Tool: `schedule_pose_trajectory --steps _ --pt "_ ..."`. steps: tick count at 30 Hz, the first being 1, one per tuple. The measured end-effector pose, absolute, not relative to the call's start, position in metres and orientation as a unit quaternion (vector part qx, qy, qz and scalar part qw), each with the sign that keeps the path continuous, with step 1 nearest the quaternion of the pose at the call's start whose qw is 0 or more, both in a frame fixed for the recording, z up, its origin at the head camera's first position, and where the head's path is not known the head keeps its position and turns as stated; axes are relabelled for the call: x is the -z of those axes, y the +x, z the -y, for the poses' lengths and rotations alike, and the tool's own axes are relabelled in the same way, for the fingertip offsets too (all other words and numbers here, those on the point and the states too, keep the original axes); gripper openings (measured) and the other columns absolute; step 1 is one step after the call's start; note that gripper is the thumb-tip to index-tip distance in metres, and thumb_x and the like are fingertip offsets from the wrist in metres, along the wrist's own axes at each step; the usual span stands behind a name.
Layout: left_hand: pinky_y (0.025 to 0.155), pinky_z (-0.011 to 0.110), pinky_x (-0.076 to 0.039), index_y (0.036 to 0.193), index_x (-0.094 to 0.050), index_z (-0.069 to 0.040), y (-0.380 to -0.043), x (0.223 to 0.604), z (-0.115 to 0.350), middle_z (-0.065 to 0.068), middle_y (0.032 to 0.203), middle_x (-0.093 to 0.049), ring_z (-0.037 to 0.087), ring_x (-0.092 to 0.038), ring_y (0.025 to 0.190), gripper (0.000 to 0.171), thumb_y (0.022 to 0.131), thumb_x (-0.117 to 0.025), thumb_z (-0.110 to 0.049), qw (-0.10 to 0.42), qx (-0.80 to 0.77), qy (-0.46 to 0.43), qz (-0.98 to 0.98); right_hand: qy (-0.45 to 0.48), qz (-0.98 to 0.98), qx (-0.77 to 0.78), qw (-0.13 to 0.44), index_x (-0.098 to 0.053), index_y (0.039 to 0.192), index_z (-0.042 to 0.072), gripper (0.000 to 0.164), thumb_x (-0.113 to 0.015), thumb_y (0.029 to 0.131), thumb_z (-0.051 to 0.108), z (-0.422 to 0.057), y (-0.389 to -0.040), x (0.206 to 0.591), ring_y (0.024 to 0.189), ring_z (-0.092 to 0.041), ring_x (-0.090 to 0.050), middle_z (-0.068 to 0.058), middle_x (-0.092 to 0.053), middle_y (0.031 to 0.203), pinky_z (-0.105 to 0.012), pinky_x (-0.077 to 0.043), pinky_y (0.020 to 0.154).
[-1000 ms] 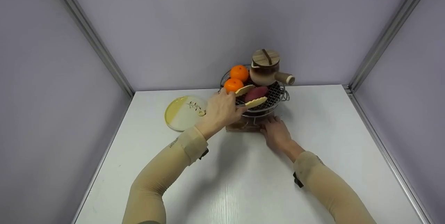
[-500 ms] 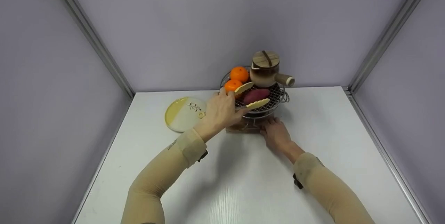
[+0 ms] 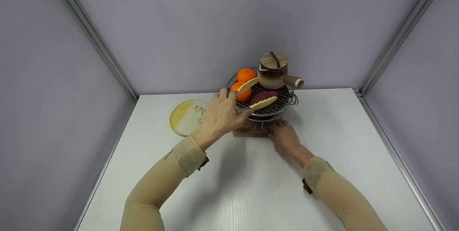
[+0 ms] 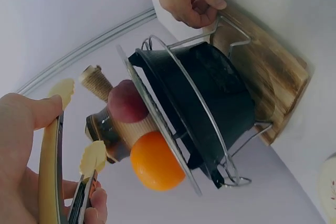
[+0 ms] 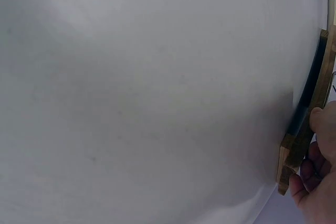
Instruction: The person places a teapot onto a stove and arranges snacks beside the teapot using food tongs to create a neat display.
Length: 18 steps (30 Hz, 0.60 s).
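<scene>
My left hand [image 3: 222,114] holds a pair of tongs [image 3: 263,103] with pale yellow scalloped tips, spread apart with nothing between them. They hang over a round wire grill rack [image 3: 285,98]; one tip overlaps the front orange [image 3: 244,95], the other a purple sweet potato [image 3: 264,95]. In the left wrist view, the sweet potato [image 4: 127,100] lies on the rack, apart from the tongs' tips. At the stove's foot, my right hand [image 3: 285,138] grips the edge of a wooden board [image 4: 278,77] between thumb and fingers. The right wrist view shows that hand [image 5: 323,182] at the board's corner.
A second orange [image 3: 246,74] and a brown side-handled pot [image 3: 270,78] with a wooden lid stand at the rack's back. Under the rack is a black fire bowl [image 4: 210,93] in a wire stand. A yellow-and-white plate [image 3: 184,119] lies left of it.
My left hand has drawn back to the left with the tongs, whose tips moved up and off the sides of the sweet potato. The right hand keeps its place on the board.
</scene>
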State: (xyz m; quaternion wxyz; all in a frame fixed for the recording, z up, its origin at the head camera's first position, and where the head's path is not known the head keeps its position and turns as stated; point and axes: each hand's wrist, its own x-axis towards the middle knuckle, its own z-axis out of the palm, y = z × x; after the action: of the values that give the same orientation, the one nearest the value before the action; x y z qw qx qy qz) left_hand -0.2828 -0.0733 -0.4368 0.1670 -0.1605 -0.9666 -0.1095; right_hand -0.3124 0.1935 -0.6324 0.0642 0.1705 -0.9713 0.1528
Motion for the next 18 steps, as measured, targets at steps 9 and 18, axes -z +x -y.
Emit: schedule_pose_trajectory --steps 9,18 --pt "0.079 0.054 -0.064 0.147 -0.062 -0.001 -0.276 0.433 0.098 0.02 0.123 -0.066 0.041 -0.071 0.101 0.089 0.096 -0.074 -0.073 0.175 0.121 -0.141 0.967 0.186 0.97 -0.141 0.069 -0.068 0.14 0.002 0.035 -0.069 0.112 0.023 -0.194 -0.313 0.632 0.128 -0.046 -0.063 -0.024 -0.07 0.139 -0.063 -0.053 0.113" --pt "0.084 0.053 -0.062 0.148 -0.062 -0.002 -0.276 0.432 0.118 0.018 0.12 -0.065 0.039 -0.069 0.1 0.089 0.096 -0.074 -0.073 0.175 0.134 -0.117 0.968 0.187 0.971 -0.132 0.071 -0.068 0.139 0.003 0.034 -0.069 0.111 0.023 -0.195 -0.313 0.636 0.129 -0.049 -0.063 -0.024 -0.069 0.14 -0.066 -0.053 0.112"
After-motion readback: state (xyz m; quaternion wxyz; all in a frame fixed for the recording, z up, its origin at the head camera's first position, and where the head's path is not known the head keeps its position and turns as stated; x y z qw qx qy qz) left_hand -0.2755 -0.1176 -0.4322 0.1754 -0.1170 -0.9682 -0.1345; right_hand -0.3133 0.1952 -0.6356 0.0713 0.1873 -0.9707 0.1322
